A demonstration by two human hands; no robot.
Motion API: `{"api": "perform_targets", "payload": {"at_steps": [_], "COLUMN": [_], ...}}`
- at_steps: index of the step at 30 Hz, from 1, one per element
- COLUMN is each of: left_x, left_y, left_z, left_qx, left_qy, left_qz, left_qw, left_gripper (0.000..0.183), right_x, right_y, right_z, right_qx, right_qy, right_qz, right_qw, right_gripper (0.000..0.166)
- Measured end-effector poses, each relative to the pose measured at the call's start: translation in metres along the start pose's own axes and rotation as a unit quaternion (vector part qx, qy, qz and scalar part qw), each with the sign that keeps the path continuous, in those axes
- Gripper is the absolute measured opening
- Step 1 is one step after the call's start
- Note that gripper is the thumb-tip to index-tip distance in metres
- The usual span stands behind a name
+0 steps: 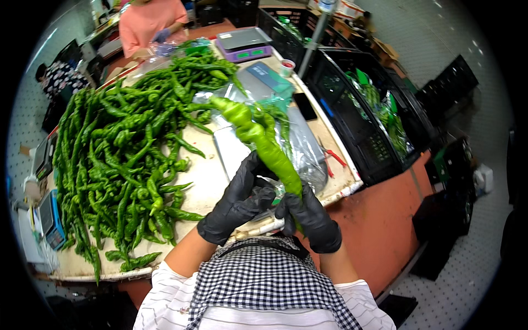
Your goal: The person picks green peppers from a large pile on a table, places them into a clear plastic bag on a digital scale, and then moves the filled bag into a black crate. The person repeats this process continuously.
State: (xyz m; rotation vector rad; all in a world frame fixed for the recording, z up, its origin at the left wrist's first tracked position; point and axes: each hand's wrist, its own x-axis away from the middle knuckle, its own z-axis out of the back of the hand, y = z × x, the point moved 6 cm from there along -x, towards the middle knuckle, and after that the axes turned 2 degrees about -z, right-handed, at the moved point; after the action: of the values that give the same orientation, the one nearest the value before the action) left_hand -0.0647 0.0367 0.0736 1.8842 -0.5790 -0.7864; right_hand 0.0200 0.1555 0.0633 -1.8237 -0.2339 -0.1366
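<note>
My right hand [311,218], in a black glove, grips the lower end of a long, twisted green pepper [268,146]. The pepper slants up and away to the left, over the table. Close to its left side is my left hand [237,202], also black-gloved, thumb and fingers apart; some fingertips are hidden behind the pepper. Beyond the hands, a clear plastic bag [307,144] lies with a few green peppers [284,128] at it; whether they are inside cannot be told. Under it, a flat metal plate [229,150] shows partly. A large heap of green peppers [123,144] covers the table's left side.
Red-handled snips [336,157], a dark phone [304,106] and a small cup [286,68] lie along the right edge. A purple scale [243,45] stands at the far end, a blue scale [51,220] at left. Black crates [350,119] flank the table. A person [152,24] stands opposite.
</note>
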Motion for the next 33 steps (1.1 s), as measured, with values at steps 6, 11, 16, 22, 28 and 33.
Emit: {"api": "perform_targets", "payload": {"at_steps": [6, 11, 16, 22, 28, 33], "left_x": [0.003, 0.003, -0.01, -0.016, -0.008, -0.007], "left_y": [-0.03, -0.065, -0.072, -0.084, -0.069, -0.058], "left_z": [-0.021, -0.014, 0.012, 0.013, -0.003, -0.016], "left_qx": [-0.563, -0.599, -0.307, -0.212, -0.351, -0.446], "left_qy": [-0.012, -0.028, 0.039, 0.063, 0.094, 0.025], "left_qz": [-0.069, -0.091, -0.064, -0.017, -0.095, -0.162], "left_qw": [0.824, 0.795, 0.949, 0.975, 0.927, 0.88], "left_gripper": [0.102, 0.061, 0.047, 0.033, 0.035, 0.031], "right_x": [0.039, 0.094, 0.152, 0.143, 0.112, 0.072], "right_y": [0.023, 0.024, 0.066, 0.097, 0.082, 0.088], "right_z": [0.046, 0.062, 0.091, 0.113, 0.085, 0.087], "right_qx": [-0.297, -0.111, -0.038, -0.072, -0.031, -0.041], "right_qy": [0.03, 0.096, 0.03, 0.245, 0.13, 0.214], "right_qz": [-0.082, -0.034, -0.103, -0.094, -0.069, -0.018], "right_qw": [0.951, 0.989, 0.994, 0.962, 0.989, 0.976], "right_gripper": [0.034, 0.036, 0.041, 0.043, 0.047, 0.051]}}
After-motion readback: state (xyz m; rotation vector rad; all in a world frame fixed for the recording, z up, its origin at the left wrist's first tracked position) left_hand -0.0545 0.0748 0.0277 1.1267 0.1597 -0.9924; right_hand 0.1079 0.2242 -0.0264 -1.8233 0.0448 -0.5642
